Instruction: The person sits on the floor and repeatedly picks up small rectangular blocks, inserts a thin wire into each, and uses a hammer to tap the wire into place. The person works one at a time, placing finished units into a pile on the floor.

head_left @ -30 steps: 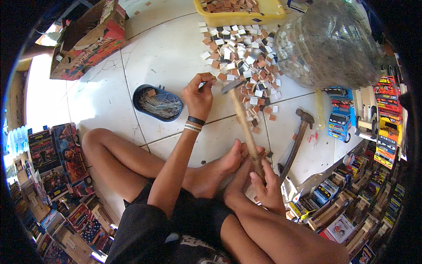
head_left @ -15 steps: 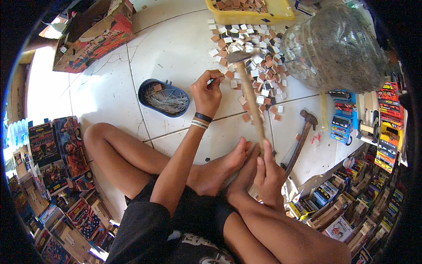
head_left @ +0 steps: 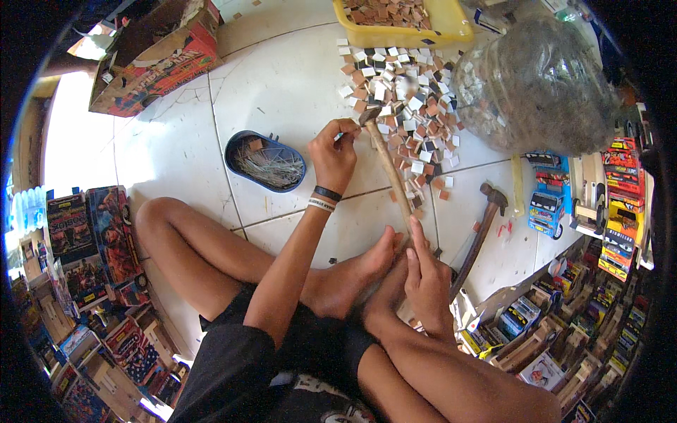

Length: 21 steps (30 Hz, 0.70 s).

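My right hand (head_left: 427, 285) is closed around the lower handle of a hammer (head_left: 392, 175), index finger stretched along the wood. The hammer's head is beside the fingertips of my left hand (head_left: 331, 161), which are pinched together. Whatever the pinch holds is too small to make out. To the left of that hand sits a dark blue oval container (head_left: 230, 159), holding many thin metal nails (head_left: 273, 166) and a brown square piece. Beyond the hammer, small white, brown and black square pieces (head_left: 416, 106) are heaped on the floor.
A second hammer (head_left: 481, 240) lies right of my right hand. Behind the heap is a yellow tray (head_left: 409, 37) of brown pieces; a big filled clear plastic bag (head_left: 536, 88) stands beside it. A cardboard box (head_left: 159, 67) is far left. Toy trucks (head_left: 546, 211) line the right side.
The hammer's head has come down and left, close to my left fingertips. My right index finger now lies extended along the handle. My left hand keeps its pinch in nearly the same place.
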Each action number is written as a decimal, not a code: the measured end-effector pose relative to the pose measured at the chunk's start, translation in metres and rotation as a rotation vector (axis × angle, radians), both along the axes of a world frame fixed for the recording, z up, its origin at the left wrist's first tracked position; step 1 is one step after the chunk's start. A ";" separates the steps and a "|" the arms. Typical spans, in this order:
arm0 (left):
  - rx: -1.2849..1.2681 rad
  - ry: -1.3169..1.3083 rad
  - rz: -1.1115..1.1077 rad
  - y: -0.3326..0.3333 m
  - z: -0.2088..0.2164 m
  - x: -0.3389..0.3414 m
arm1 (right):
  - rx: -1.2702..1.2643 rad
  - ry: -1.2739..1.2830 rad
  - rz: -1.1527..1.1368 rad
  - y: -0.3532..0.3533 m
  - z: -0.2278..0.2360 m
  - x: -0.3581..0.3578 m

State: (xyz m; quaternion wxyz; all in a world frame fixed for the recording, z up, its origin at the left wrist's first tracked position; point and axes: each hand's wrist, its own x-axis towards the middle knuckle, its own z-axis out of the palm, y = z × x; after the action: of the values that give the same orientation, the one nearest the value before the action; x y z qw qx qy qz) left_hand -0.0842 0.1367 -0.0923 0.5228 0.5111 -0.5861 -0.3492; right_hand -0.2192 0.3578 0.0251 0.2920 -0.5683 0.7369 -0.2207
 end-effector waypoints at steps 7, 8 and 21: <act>-0.071 0.037 0.005 0.000 -0.007 -0.002 | -0.154 0.062 -0.001 0.005 -0.005 0.006; -0.054 0.011 0.006 0.000 -0.008 -0.001 | -0.022 0.060 0.013 0.004 -0.006 0.005; -0.507 0.238 -0.003 -0.081 0.149 -0.033 | 0.038 -0.109 -0.423 0.060 -0.017 -0.022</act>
State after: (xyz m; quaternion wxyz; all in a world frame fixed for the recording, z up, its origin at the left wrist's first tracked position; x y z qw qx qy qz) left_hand -0.1169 0.0557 0.0562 0.6985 0.3186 -0.5900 -0.2499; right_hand -0.2408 0.4180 0.0076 0.2894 -0.3825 0.8269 -0.2936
